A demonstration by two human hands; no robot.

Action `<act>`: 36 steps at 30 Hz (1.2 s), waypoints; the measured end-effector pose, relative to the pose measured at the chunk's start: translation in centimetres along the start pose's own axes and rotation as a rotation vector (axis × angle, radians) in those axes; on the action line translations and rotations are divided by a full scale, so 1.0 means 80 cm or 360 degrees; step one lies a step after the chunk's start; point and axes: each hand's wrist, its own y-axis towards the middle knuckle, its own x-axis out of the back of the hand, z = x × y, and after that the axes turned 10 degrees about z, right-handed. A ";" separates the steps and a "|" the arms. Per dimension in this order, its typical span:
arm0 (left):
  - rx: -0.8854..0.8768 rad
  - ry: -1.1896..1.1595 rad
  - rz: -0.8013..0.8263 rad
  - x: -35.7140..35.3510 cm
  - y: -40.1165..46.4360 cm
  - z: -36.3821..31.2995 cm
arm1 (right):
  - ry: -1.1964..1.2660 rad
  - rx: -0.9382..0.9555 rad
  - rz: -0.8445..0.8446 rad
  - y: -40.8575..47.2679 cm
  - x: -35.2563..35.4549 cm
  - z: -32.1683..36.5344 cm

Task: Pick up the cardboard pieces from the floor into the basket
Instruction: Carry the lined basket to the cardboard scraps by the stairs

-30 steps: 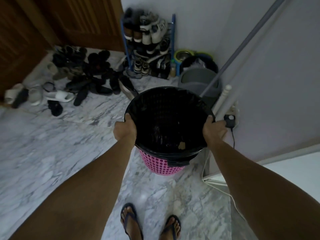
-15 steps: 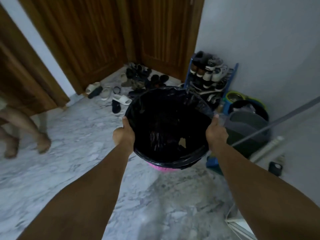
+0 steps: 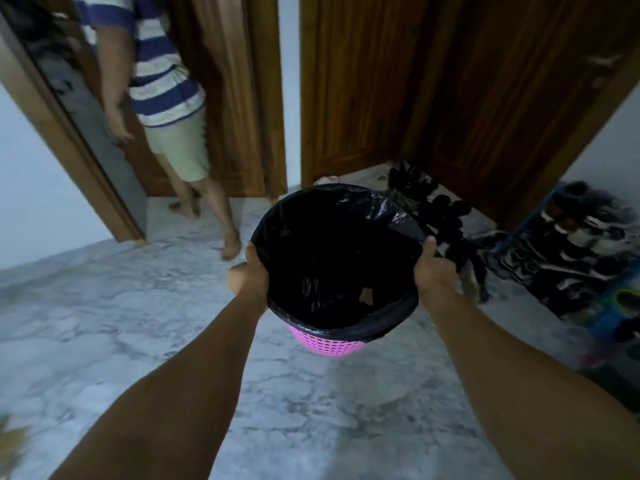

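Head view: a brownish, blurred scrap, possibly cardboard (image 3: pixel 12 441), is seen low at far left, nearer the left hand (image 3: pixel 247 271). The basket (image 3: pixel 337 265) is gripped at its rim by left hand and right hand (image 3: pixel 434 271).

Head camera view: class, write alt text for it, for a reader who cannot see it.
Two bare hands, the left hand and the right hand, grip opposite sides of the rim of a pink basket lined with a black bag, held above a marble floor. Another person stands by a wooden door; shoes lie at right.
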 end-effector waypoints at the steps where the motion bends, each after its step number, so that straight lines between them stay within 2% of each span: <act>1: 0.0008 -0.0017 -0.0090 0.033 0.011 -0.001 | 0.0005 0.0041 0.0048 -0.016 -0.033 0.015; 7: 0.0114 -0.0198 -0.0544 0.170 0.055 0.005 | -0.0237 0.0332 0.0237 -0.072 -0.172 0.069; 16: 0.0238 -0.0289 -0.0898 0.316 0.097 0.019 | -0.0351 0.0560 0.0524 -0.124 -0.336 0.126; 25: 0.0304 -0.0158 -0.1240 0.425 0.166 0.019 | -0.0606 0.0891 0.0739 -0.158 -0.516 0.201; 30: 0.0415 -0.0165 -0.1323 0.486 0.204 0.025 | -0.0811 0.1049 0.0899 -0.180 -0.614 0.243; 36: 0.0590 -0.0144 -0.1620 0.577 0.206 0.051 | -0.0982 0.1200 0.1107 -0.253 -0.736 0.261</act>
